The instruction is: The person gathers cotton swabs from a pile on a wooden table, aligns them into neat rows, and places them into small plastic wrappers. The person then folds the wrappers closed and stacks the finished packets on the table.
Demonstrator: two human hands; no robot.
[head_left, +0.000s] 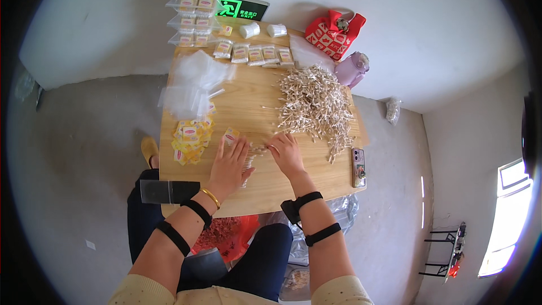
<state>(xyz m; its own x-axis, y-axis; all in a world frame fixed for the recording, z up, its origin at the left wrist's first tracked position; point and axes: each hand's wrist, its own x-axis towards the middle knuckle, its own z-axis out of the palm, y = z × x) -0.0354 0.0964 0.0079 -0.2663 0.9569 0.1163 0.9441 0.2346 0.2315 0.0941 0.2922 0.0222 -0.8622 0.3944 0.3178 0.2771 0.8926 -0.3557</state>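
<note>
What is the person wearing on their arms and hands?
Both hands are bare, with no gloves. The left hand has a gold bangle at the wrist, then two black bands higher up the forearm. The right hand has a black strap with a small black box at the wrist and another black band above it. Pale yellow sleeves cover the upper arms.

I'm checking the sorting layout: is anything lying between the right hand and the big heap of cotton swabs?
Nothing visible does. The right hand rests on the wooden table just below the heap of cotton swabs, with only loose swabs between them. The phone lies off to the right.
</note>
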